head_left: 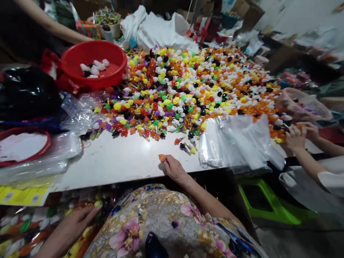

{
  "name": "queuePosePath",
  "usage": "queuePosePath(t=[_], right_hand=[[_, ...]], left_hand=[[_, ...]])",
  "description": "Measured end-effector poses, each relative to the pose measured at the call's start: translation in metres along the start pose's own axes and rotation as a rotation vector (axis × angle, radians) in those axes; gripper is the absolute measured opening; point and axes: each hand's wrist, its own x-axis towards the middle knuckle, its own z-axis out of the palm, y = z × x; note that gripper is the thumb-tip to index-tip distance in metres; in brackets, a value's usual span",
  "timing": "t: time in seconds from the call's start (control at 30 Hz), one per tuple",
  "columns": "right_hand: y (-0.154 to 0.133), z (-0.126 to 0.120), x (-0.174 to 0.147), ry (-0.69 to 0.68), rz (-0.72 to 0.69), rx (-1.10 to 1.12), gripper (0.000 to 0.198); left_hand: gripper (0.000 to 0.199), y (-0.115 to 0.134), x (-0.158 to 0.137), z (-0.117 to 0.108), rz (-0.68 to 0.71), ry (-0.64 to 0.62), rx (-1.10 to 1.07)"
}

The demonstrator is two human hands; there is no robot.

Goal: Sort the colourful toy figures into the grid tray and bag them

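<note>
My right hand [175, 170] is closed at the front edge of the white table, pinching a small orange plastic piece [162, 157] between thumb and fingers. Down at the lower left, my left hand [76, 223] reaches over clear-wrapped colourful pieces [25, 225] below table height. Its fingers are stretched out, with a small yellow-green piece [98, 203] at their tips; whether they touch it I cannot tell. A few loose pieces [185, 147] with shiny stems lie just beyond my right hand, before a wide heap of small coloured plastic pieces [177, 96].
Clear plastic bags [233, 141] lie right of my right hand. A red basin [94, 82] with white and black pieces stands at back left, a person's arm [53, 27] behind it. Another person's hands [298, 136] work at the right. A green stool [266, 200] stands below.
</note>
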Motion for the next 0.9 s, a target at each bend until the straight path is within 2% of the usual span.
queuePosePath(t=[0.07, 0.17, 0.3, 0.43, 0.53, 0.63, 0.77, 0.9], right_hand=[[0.005, -0.005, -0.003, 0.093, 0.115, 0.025, 0.023], [0.013, -0.012, -0.009, 0.218, 0.257, 0.084, 0.017], [0.023, -0.017, -0.016, 0.357, 0.341, 0.130, 0.022], [0.028, -0.008, -0.015, 0.421, 0.347, 0.092, 0.025], [0.028, 0.001, -0.015, 0.424, 0.343, 0.013, 0.041], [0.026, 0.005, -0.015, 0.399, 0.271, -0.066, 0.058], [0.025, 0.003, -0.015, 0.399, 0.159, -0.140, 0.047], [0.027, 0.005, -0.014, 0.422, 0.122, -0.218, 0.039]], left_hand=[[0.056, 0.030, 0.033, 0.000, 0.120, -0.021, -0.041], [0.044, 0.080, 0.067, 0.005, 0.310, -0.020, -0.021], [0.038, 0.134, 0.094, 0.015, 0.423, -0.005, 0.107], [0.034, 0.164, 0.119, 0.019, 0.450, 0.023, 0.119], [0.031, 0.178, 0.138, 0.018, 0.437, 0.070, 0.039], [0.029, 0.191, 0.158, 0.013, 0.442, 0.175, -0.041], [0.026, 0.214, 0.188, 0.001, 0.495, 0.327, -0.068], [0.018, 0.246, 0.218, 0.001, 0.618, 0.394, 0.016]])
